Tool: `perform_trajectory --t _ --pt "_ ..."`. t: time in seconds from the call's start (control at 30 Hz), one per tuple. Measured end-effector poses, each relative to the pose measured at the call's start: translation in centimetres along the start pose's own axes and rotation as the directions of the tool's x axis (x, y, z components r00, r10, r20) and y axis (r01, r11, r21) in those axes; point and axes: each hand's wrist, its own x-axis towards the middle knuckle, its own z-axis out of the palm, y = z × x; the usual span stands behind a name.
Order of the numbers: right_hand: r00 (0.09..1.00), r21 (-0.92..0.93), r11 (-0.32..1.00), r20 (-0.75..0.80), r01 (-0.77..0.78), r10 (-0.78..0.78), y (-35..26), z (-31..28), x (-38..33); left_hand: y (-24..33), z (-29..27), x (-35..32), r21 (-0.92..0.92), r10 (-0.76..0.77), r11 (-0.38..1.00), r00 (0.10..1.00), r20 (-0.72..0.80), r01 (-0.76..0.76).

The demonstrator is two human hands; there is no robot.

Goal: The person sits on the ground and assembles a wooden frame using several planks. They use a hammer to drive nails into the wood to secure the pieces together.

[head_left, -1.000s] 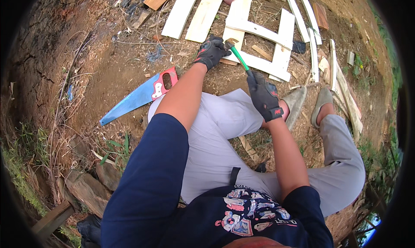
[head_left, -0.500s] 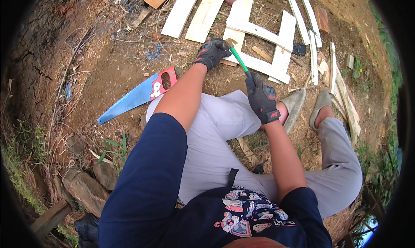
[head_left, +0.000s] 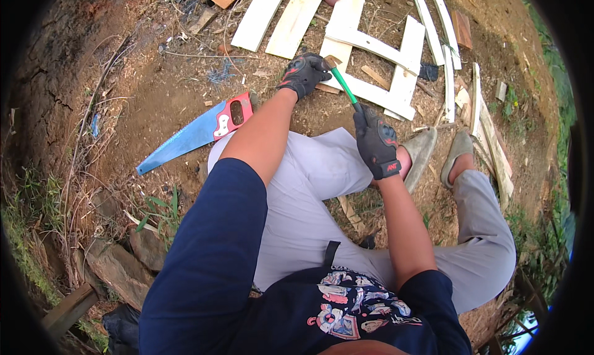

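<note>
My right hand (head_left: 376,141), in a black work glove, is closed round the lower end of a green-handled hammer (head_left: 344,86). The hammer's head rests at or just above the left side of a frame of pale wooden boards (head_left: 406,61) lying on the ground. Right beside that head is my left hand (head_left: 302,75), also gloved, its fingers curled in at the frame's near left corner. What those fingers pinch, if anything, is hidden. A curved board (head_left: 374,47) crosses the middle of the frame, and a straight strip (head_left: 374,95) forms its near side.
A handsaw (head_left: 185,138) with a blue blade and red handle lies left of my left forearm. Two loose pale boards (head_left: 297,18) lie beyond my left hand. Narrow strips (head_left: 448,83) lie on the right, past my shoes (head_left: 419,149). Stones (head_left: 117,265) sit at lower left.
Both hands and the hammer stay almost where they were. The view has shifted only slightly, and the boards have not visibly moved.
</note>
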Motion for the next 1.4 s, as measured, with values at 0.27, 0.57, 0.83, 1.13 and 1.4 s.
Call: perform_trajectory --t 0.27,0.57,0.83,1.13,1.4 --pt "0.998 0.052 0.997 -0.034 0.059 -0.057 1.2 2.1 0.2 -1.7 1.0 0.7 0.109 0.066 0.992 0.996 -0.058 -0.060" --pt "0.999 0.097 0.994 -0.017 0.041 -0.039 2.0 2.8 0.0 0.0 -0.2 0.3 -0.032 -0.151 0.988 0.985 0.087 0.154" --pt "0.997 0.153 0.985 0.010 -0.076 0.075 1.7 2.4 -0.7 -0.1 -2.0 -0.4 -0.011 -0.075 0.997 0.996 0.055 0.076" --pt "0.994 0.078 0.991 0.021 -0.110 0.109 3.2 4.0 -0.7 -1.7 -4.4 1.6 0.229 -0.239 0.953 0.956 0.169 0.198" --pt "0.961 -0.007 0.975 0.169 -0.221 0.219 2.8 3.5 0.1 -1.1 -3.8 2.7 0.375 -0.356 0.895 0.894 0.273 0.242"
